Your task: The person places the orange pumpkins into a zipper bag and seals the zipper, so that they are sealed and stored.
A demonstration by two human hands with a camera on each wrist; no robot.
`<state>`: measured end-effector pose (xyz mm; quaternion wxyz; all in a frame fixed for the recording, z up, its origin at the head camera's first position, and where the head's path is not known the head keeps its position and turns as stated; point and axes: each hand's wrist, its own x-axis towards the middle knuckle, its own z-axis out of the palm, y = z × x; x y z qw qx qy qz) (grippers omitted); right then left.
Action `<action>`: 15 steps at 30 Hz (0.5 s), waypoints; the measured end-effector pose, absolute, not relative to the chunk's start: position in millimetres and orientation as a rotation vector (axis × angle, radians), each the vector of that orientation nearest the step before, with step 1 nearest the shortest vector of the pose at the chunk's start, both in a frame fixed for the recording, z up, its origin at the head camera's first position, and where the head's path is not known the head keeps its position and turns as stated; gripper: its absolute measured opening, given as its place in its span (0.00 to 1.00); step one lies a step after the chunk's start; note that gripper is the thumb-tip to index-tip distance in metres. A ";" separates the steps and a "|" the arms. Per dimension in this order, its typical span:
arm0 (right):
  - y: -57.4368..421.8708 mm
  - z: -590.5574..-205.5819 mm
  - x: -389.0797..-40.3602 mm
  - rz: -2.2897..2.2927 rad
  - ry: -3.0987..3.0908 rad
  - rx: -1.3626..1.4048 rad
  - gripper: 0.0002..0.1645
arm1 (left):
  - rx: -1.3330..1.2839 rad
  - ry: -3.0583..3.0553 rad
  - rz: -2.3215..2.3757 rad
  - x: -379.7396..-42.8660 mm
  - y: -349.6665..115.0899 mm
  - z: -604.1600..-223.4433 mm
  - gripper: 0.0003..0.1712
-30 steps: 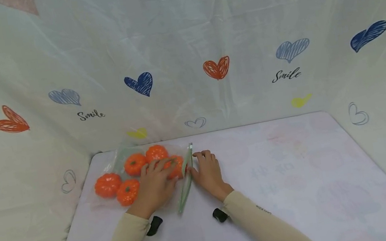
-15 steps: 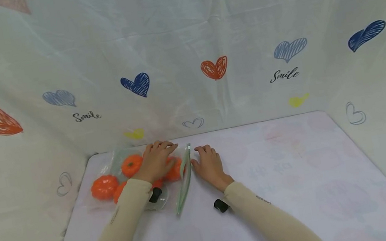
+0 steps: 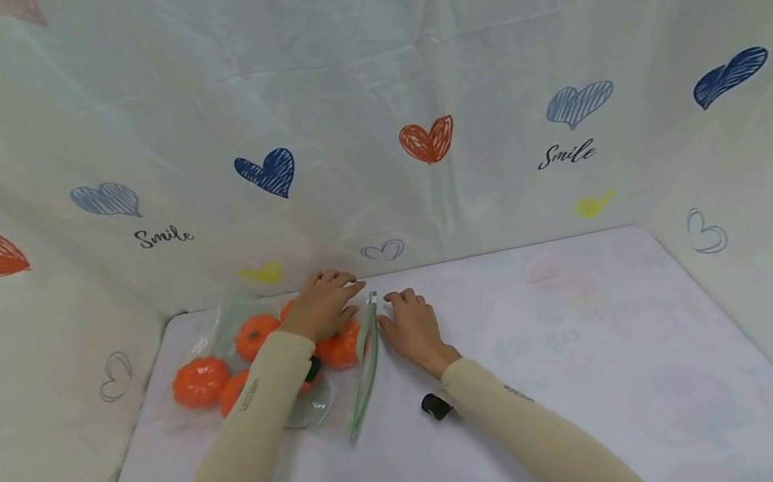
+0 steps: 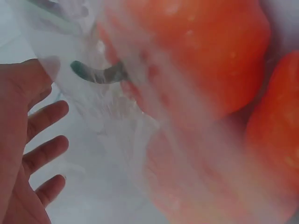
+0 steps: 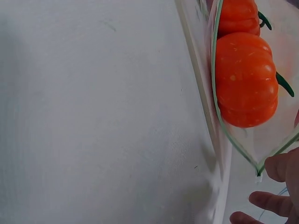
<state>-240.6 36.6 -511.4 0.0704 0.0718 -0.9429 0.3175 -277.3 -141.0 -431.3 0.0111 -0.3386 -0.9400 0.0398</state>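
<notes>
A clear zip-top bag (image 3: 310,409) lies at the table's back left, holding several orange pumpkins (image 3: 200,382) with green stems. Its green zip strip (image 3: 364,388) faces right, and the mouth gapes in the right wrist view. My left hand (image 3: 324,301) reaches over the bag's far side, partly covering the pumpkins. In the left wrist view its fingers (image 4: 49,151) are spread, and the thumb tip shows through the bag's film. Just right of the strip is my right hand (image 3: 411,328), fingers loosely bent; its thumb (image 5: 280,168) is at the mouth's corner, contact unclear.
The white table (image 3: 571,397) extends right and toward me. A printed cloth (image 3: 346,79) with hearts hangs behind it and at both sides. Dark wrist-camera parts (image 3: 436,407) show below the right wrist.
My left hand has moved from over the middle pumpkins to the bag's far side, uncovering its near edge. The right hand stays almost in place beside the zip strip.
</notes>
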 end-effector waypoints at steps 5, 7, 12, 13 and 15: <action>35.5 -511.5 -243.6 0.964 -2.821 0.218 0.21 | -1.077 -2.937 0.201 -286.8 -133.2 -434.0 0.25; 35.0 -511.8 -245.3 0.973 -2.831 0.214 0.21 | -1.084 -2.948 0.233 -290.1 -130.1 -435.8 0.25; 33.5 -511.3 -249.0 0.980 -2.870 0.218 0.19 | -1.091 -2.967 0.299 -294.3 -124.1 -438.6 0.23; 33.3 -511.2 -249.6 0.979 -2.873 0.220 0.19 | -1.090 -2.967 0.297 -294.7 -123.3 -439.0 0.23; 32.7 -510.7 -250.9 0.977 -2.880 0.220 0.18 | -1.088 -2.964 0.291 -295.2 -122.2 -440.0 0.22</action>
